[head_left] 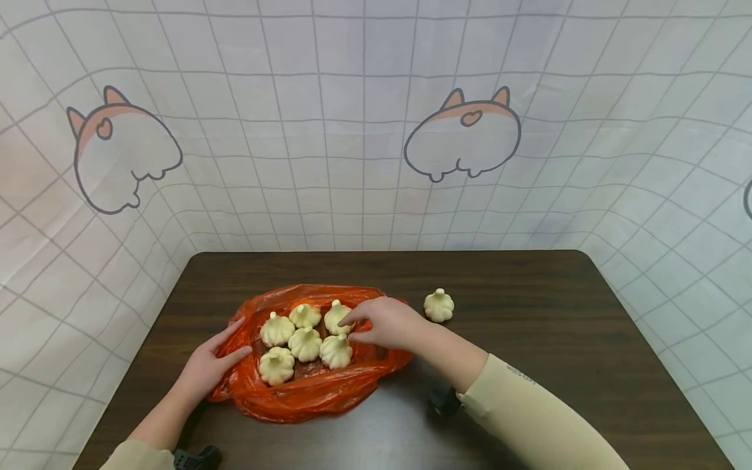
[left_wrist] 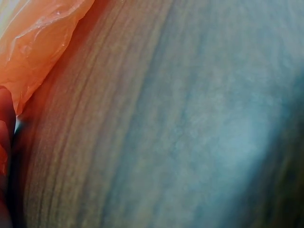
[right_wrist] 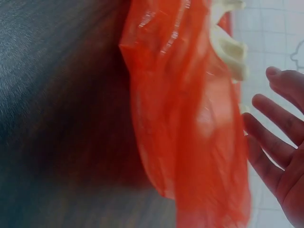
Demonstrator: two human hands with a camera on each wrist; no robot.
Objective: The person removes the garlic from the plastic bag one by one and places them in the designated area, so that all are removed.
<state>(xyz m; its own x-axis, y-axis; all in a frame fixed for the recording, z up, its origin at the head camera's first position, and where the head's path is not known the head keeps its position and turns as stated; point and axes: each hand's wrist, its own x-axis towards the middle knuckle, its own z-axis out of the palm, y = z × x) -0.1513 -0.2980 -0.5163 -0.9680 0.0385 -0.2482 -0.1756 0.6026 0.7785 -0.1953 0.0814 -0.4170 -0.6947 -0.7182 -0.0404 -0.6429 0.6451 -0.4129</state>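
Six garlic bulbs (head_left: 305,344) are contained in an orange-red plastic bag (head_left: 305,398), the upper-right one at the spread fingertips of the right hand (head_left: 384,322); firm contact can't be confirmed. Bag's left rim is touched by the left hand (head_left: 207,365), thumb and forefinger parted wide. Seventh bulb (head_left: 438,305) is seen on the dark table (head_left: 529,307), right of the bag.

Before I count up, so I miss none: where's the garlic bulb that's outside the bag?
In the head view, the lone garlic bulb lies on the dark table, just right of the red bag and the right hand.
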